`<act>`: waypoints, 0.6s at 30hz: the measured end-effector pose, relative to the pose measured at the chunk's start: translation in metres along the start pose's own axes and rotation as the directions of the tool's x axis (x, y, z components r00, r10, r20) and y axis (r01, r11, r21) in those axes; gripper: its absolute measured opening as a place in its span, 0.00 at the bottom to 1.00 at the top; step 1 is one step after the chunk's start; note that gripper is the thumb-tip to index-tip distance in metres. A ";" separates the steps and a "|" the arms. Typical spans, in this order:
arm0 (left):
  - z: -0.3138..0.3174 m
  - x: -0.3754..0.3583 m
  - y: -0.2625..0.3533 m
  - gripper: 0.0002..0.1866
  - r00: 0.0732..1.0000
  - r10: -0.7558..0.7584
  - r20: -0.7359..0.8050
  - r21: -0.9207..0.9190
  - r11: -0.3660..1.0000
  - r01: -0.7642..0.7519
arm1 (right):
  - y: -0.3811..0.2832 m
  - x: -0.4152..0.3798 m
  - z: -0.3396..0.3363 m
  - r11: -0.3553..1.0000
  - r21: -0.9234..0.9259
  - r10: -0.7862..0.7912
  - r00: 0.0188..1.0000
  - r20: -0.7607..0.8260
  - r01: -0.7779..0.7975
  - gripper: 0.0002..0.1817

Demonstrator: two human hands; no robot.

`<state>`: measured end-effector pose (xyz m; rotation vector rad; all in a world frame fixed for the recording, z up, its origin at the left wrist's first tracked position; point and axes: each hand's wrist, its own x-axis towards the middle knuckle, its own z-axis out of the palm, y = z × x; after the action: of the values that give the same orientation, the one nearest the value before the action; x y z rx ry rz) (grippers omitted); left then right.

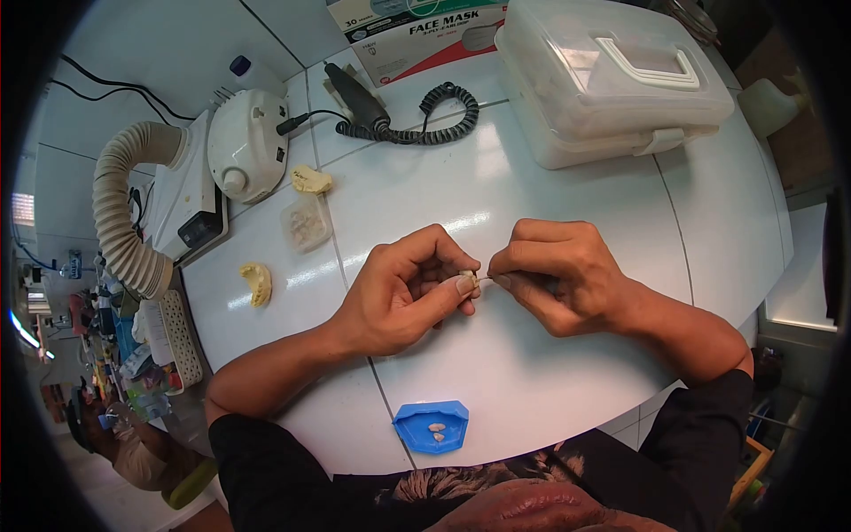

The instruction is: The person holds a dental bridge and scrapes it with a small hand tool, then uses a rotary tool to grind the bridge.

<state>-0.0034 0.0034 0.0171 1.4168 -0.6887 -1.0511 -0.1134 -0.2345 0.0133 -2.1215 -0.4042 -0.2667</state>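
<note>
Over the middle of the white tiled table, my left hand [399, 288] pinches a small cream-coloured piece [472, 282] between thumb and fingers, which cover much of it. Close to its right, my right hand [558, 275] is closed with thumb and forefinger pinching a thin pin-like tool [485, 278], its tip at the piece. Most of that tool is hidden by the fingers. Below the hands, near the table's front edge, a blue angular tray [431, 446] holds two small pale pieces [436, 428].
Yellow dental casts [256, 284] and a clear box of pale pieces [307, 223] lie left. Behind them are a white control unit [248, 146], a ribbed hose [115, 199] and a corded handpiece [357, 96]. A lidded plastic case [612, 84] and face mask box [425, 40] stand at the back.
</note>
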 end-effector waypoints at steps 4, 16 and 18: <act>0.000 0.001 0.002 0.07 1.000 -0.026 -0.013 -0.018 1.000 0.026 | 0.003 -0.001 -0.002 1.000 0.010 0.016 1.000 -0.017 -0.016 0.08; 0.000 0.001 0.000 0.08 1.000 -0.013 -0.007 -0.033 0.999 0.013 | 0.003 0.000 0.000 1.000 -0.003 0.021 0.999 -0.029 -0.021 0.07; 0.001 0.000 0.000 0.08 1.000 -0.012 -0.008 -0.023 1.000 0.012 | 0.001 0.001 0.000 0.999 0.035 0.028 0.999 -0.024 -0.027 0.07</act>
<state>-0.0040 0.0029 0.0175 1.4061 -0.6615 -1.0590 -0.1124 -0.2348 0.0126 -2.0861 -0.3623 -0.2681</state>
